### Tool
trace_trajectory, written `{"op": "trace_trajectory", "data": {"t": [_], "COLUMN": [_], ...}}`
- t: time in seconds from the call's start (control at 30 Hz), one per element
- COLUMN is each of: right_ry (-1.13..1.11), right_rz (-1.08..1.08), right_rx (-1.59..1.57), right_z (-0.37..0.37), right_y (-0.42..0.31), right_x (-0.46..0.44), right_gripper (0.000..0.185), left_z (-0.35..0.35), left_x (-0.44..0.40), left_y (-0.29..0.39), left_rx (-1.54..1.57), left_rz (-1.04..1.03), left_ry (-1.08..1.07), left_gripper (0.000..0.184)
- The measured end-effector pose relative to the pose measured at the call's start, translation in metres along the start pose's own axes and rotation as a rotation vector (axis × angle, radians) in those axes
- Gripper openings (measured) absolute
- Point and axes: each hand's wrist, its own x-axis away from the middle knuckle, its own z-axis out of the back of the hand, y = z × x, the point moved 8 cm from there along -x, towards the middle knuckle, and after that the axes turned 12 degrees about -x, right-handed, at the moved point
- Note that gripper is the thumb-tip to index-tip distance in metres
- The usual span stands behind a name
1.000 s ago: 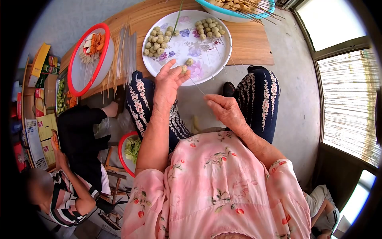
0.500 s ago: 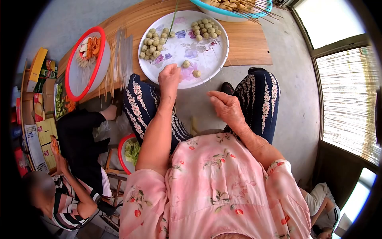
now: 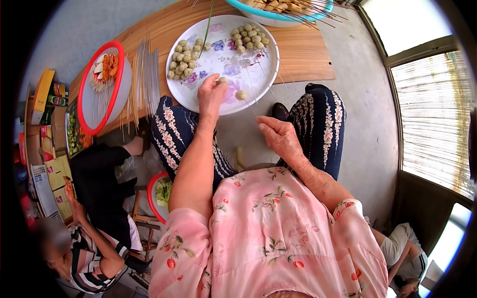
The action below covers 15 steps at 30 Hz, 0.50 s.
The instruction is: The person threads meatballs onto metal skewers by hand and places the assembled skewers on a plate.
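Note:
My left hand is at the near rim of the round floral tray, its fingers pinched on a small greenish-grey ball. My right hand is closed on the end of a thin skewer, in front of the tray. At the skewer's far end is another ball, over the tray. A pile of balls lies on the tray's left side and a second pile at its upper right. A few thin skewers cross the right rim.
Loose skewers lie on the wooden table beside a red-rimmed basket of filled skewers. A blue-rimmed basin stands at the back with sticks poking out. Another person sits at left, one more at lower right.
My left fingers have come up to the loose ball and taken hold of it. My right hand has barely moved. The whole view has shifted slightly.

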Motion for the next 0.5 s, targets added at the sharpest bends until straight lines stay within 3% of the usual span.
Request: {"op": "trace_trajectory", "data": {"t": [0.03, 0.13, 0.5], "right_ry": [-0.004, -0.022, -0.054], "right_rz": [-0.004, -0.002, -0.007], "right_rx": [0.006, 0.028, 0.065], "right_z": [-0.001, -0.003, -0.009], "right_y": [-0.003, -0.002, -0.003], "right_x": [0.001, -0.001, 0.001], "right_gripper": [0.023, 0.024, 0.023], "left_z": [-0.001, 0.0, 0.0], "left_x": [0.004, 0.007, 0.015], "left_y": [0.0, -0.003, 0.006], "left_rx": [0.261, 0.476, 0.571], "left_rz": [0.031, 0.096, 0.113], "left_ry": [-0.032, -0.095, -0.117], "left_gripper": [0.041, 0.04, 0.035]}}
